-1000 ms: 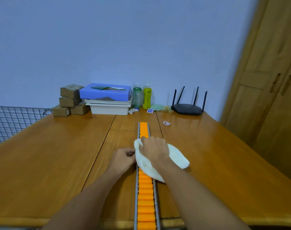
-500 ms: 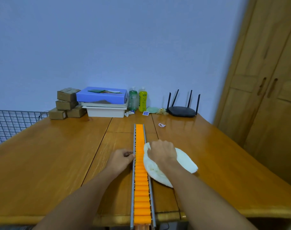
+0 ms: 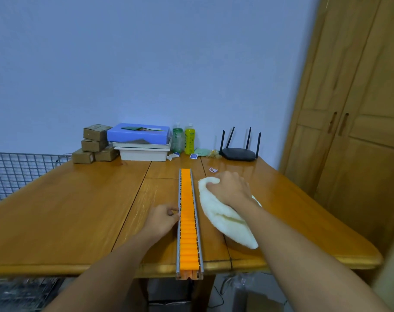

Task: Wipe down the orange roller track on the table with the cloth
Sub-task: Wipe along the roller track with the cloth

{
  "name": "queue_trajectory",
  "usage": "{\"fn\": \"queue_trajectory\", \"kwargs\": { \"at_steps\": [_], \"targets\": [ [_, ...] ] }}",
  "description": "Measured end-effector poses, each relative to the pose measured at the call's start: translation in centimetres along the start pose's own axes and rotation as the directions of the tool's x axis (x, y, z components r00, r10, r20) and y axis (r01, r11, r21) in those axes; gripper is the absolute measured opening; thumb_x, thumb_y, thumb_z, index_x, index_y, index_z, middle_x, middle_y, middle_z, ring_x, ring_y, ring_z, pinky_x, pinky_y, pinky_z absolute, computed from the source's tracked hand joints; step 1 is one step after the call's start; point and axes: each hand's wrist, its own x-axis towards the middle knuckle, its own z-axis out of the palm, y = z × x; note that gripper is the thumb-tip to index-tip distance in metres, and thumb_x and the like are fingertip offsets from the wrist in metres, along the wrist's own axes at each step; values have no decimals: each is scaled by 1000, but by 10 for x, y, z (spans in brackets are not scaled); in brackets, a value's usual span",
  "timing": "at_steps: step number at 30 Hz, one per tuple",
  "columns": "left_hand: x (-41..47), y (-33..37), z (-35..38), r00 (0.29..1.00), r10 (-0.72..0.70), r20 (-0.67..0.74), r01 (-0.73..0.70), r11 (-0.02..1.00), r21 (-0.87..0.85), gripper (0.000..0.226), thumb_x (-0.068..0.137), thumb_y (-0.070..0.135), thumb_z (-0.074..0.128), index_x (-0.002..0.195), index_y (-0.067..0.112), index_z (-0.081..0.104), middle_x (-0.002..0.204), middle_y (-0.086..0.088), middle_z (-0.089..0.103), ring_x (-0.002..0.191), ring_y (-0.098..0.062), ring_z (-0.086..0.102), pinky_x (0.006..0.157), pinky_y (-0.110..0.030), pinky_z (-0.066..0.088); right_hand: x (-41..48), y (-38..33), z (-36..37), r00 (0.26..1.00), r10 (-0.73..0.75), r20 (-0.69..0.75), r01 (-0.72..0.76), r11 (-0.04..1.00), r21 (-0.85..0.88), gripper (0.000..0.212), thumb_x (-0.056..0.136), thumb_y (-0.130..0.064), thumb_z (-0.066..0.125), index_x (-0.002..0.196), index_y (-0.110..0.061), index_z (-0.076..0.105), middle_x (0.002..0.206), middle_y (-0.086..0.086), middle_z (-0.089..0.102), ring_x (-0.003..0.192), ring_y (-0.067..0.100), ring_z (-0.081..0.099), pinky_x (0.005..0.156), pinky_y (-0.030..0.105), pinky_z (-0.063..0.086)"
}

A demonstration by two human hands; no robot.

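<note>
Head view, 1 person at a wooden table (image 3: 68, 210). The orange roller track (image 3: 188, 221) runs straight away from us along the middle of the table, its near end overhanging the front edge.

The right hand (image 3: 231, 190) lies on top of the white cloth (image 3: 227, 224), with its fingers curled into the far end and bunching the fabric in a firm grasp. The cloth rests on the bare wood just right of the track and is clear of the right rail.

The left hand (image 3: 162, 219) sits against the left rail, fingers curled and fingertips touching the metal. We cannot tell whether it pinches the rail or only braces it.

Change: 1.0 s ago the cloth was draped across the rollers under the right hand. 0.5 s ago it had slid partly off to the right. Now every roller is uncovered.

We judge that a wiping stroke has ended. Either the track is done and the cloth is being set aside, or the hand is repositioning for another pass. The frames do not settle which.

A black router (image 3: 238, 153) stands at the far edge, well apart.
</note>
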Motion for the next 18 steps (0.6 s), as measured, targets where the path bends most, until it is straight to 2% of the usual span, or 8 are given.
{"fn": "queue_trajectory", "kwargs": {
  "at_steps": [3,5,8,10,12,16,18],
  "targets": [
    [-12,4,-1,1000,-11,6,11,1000,-4,32,101,20,63,132,14,67,88,7,70,83,-2,64,67,-17,46,-10,-22,-1,999,-39,14,38,999,31,17,88,-40,55,83,-28,66,73,-4,54,80,28,57,58,31,32],
    [-17,2,-1,1000,-6,2,6,1000,15,28,100,20,63,127,15,70,91,3,73,83,-7,67,68,-21,49,-19,-36,8,998,-63,14,63,998,12,22,87,-40,56,93,-26,71,80,-1,61,82,29,58,61,32,36],
    [-21,0,0,1000,-11,-8,11,1000,0,16,99,12,58,98,10,74,85,-4,73,76,-14,66,67,-28,51,-30,-52,31,993,-114,21,114,993,-10,28,88,-41,55,103,-26,72,95,4,67,89,31,62,66,33,39],
    [-22,-1,1,1000,-26,-13,26,999,-40,23,99,9,54,84,3,71,80,-14,73,70,-19,61,66,-35,47,-34,-58,47,987,-159,35,160,986,-42,28,91,-41,53,105,-24,70,97,4,67,91,31,64,66,33,40],
    [-23,-3,2,1000,-26,-15,25,997,-80,26,100,9,53,84,-2,71,82,-18,73,70,-24,62,65,-37,47,-35,-61,59,981,-188,53,193,976,-100,32,94,-42,52,112,-22,70,99,5,67,90,30,64,66,34,41],
    [-25,-8,3,1000,0,-6,-1,994,-110,23,99,14,59,89,5,77,84,-12,76,86,-34,70,66,-33,51,-40,-54,73,971,-218,94,233,951,-204,33,99,-40,48,119,-20,66,103,7,67,93,30,65,67,34,39],
    [-25,-9,4,1000,12,-9,-13,995,-103,22,99,15,60,90,12,79,85,-12,76,90,-37,70,70,-42,55,-42,-49,73,964,-246,100,264,928,-262,33,101,-38,45,120,-19,64,104,7,67,93,30,64,66,35,38]
  ]
}}
